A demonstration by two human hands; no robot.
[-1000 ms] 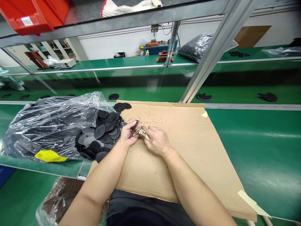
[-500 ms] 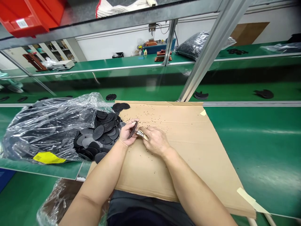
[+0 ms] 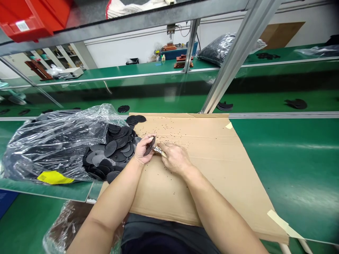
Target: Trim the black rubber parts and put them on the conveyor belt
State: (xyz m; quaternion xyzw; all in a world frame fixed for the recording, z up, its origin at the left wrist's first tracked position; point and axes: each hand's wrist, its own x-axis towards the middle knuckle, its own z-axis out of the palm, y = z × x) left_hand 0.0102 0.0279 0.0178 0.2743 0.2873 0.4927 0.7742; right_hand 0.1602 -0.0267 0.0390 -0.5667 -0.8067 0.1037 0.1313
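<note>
My left hand point(image 3: 143, 150) is closed around a black round disc point(image 3: 150, 146), which it holds tilted up on edge above the cardboard. My right hand point(image 3: 177, 157) grips a pair of pliers point(image 3: 158, 150) with pale handles. The metal head of the pliers meets the disc's near right edge; the jaw tips are too small to make out. Tiny black bits point(image 3: 172, 132) are scattered over the cardboard sheet point(image 3: 212, 176) around both hands. Left of my left hand lies a heap of similar black discs point(image 3: 116, 148), spilling from a clear plastic bag point(image 3: 58, 141).
A slanting metal post point(image 3: 233, 63) rises behind the cardboard, and a red bin point(image 3: 31, 17) sits on the shelf overhead. Behind the bench, a few dark discs point(image 3: 123, 108) rest on a green strip. A plastic-lined box point(image 3: 71, 222) stands below, at left.
Both hands keep almost the same pose, with the pliers still at the disc's edge. The dark discs on the green strip behind have shifted slightly left.
</note>
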